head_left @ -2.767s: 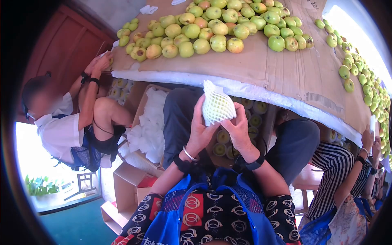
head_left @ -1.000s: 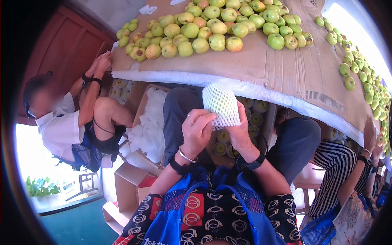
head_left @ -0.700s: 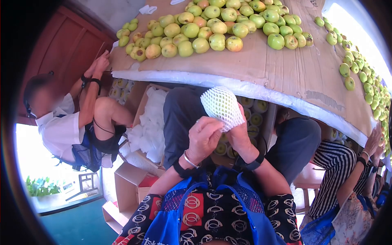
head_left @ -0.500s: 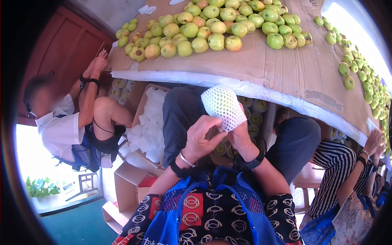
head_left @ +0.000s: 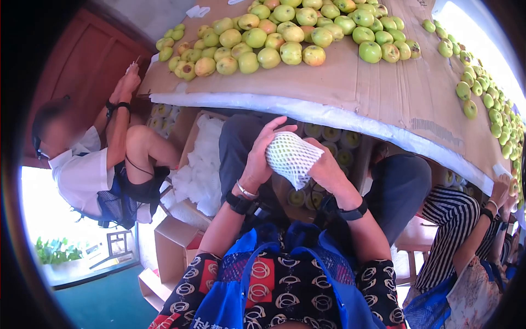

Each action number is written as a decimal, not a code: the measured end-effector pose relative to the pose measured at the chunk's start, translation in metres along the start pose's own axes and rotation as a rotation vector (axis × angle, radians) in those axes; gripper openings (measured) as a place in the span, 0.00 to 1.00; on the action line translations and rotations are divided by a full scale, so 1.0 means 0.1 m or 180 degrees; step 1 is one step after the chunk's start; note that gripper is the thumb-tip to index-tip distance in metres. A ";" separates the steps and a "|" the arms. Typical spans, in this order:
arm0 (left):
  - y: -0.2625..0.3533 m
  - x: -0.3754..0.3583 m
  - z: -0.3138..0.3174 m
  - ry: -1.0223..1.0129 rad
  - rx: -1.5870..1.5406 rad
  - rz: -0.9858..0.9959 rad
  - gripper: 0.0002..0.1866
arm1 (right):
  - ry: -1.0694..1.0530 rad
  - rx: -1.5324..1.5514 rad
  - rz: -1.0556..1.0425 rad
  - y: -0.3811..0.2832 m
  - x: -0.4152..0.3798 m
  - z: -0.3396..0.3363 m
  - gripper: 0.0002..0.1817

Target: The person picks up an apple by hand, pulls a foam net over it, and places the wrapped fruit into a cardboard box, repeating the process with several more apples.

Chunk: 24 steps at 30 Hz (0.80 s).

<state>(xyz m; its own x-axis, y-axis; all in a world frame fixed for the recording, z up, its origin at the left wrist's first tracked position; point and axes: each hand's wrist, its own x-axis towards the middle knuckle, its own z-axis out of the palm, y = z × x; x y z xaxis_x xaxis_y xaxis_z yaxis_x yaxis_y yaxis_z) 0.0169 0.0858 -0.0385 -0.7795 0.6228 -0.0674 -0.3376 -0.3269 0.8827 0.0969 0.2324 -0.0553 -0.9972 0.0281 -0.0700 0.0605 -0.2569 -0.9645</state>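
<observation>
An apple in a white foam net sleeve (head_left: 290,156) is held between my two hands above my lap, its green skin faintly showing through the mesh. My left hand (head_left: 260,156) cups it from the left, fingers raised along its upper side and partly apart. On the other side, my right hand (head_left: 327,170) has its fingers closed on the right end of the sleeve. Below, between my knees, several netted apples (head_left: 296,197) sit in a box, partly hidden by my hands.
Green-yellow apples (head_left: 290,53) lie piled on the cardboard-covered table (head_left: 329,85), with more along its right side. White foam nets (head_left: 201,167) fill a box by my left knee. One person (head_left: 82,175) sits at left; another person's hand (head_left: 499,192) is at the right table edge.
The netted apple has come lower and tipped over, its sleeve end now toward the lower right. My left hand went from pinching the net's edge to cupping the apple's left side.
</observation>
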 end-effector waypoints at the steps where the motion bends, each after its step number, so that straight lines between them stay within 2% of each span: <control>1: -0.06 -0.02 -0.02 0.0023 -0.0328 -0.0166 0.23 | 0.0124 -0.0562 0.0068 0.03 0.01 -0.01 0.19; 2: -0.12 -0.03 -0.05 0.0038 -0.0653 -0.0328 0.23 | 0.0120 -0.0545 0.0068 0.03 0.00 -0.01 0.19; 4: -0.30 -0.04 -0.17 -0.0057 -0.0705 -0.0493 0.23 | 0.0026 -0.1859 -0.0014 -0.13 -0.04 0.01 0.23; 5: -0.39 -0.05 -0.22 -0.0026 -0.1297 -0.0687 0.23 | 0.0027 -0.1842 -0.0008 -0.29 -0.08 -0.01 0.23; 6: -0.43 -0.07 -0.24 0.0014 -0.1887 -0.0865 0.24 | -0.0169 -0.1532 0.0674 -0.57 -0.10 -0.02 0.26; 7: -0.43 -0.08 -0.21 0.0224 -0.2042 -0.0985 0.23 | -0.0380 -0.1223 0.1342 -0.73 -0.10 -0.04 0.28; 8: -0.40 -0.08 -0.21 0.0235 -0.2041 -0.0959 0.23 | -0.0326 -0.1322 0.1318 -0.76 -0.11 -0.13 0.31; 10: -0.37 -0.11 -0.21 0.0109 -0.2323 -0.0995 0.22 | 0.0124 -0.0525 0.0635 -0.60 -0.12 -0.35 0.28; 11: -0.37 -0.10 -0.23 0.0073 -0.2228 -0.0994 0.21 | 0.0110 -0.0530 0.0641 -0.52 -0.11 -0.37 0.28; 13: -0.44 -0.09 -0.33 0.0016 -0.2272 -0.0976 0.22 | 0.0817 0.0109 -0.0863 -0.47 -0.08 -0.32 0.18; 14: -0.47 -0.09 -0.37 -0.0045 -0.2318 -0.0975 0.22 | 0.0815 0.0112 -0.0860 -0.44 -0.09 -0.30 0.18; 17: -0.37 -0.10 -0.26 0.0167 -0.2314 -0.0980 0.25 | 0.0461 -0.1235 -0.1699 -0.46 -0.12 -0.17 0.10; 18: -0.34 -0.11 -0.23 0.0169 -0.2313 -0.0971 0.25 | 0.0014 -0.1292 -0.1605 -0.50 -0.14 -0.14 0.14; 24: -0.33 -0.10 -0.19 0.0631 -0.2152 -0.0962 0.28 | -0.0082 -0.2294 -0.1576 -0.31 -0.10 0.06 0.14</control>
<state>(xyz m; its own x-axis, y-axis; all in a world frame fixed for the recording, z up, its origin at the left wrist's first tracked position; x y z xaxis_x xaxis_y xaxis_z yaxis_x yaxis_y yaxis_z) 0.0257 0.0768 -0.0756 -0.6605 0.6359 -0.3992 -0.7507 -0.5661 0.3405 0.1051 0.2339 -0.0232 -0.9166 -0.0492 0.3968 -0.3746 0.4527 -0.8092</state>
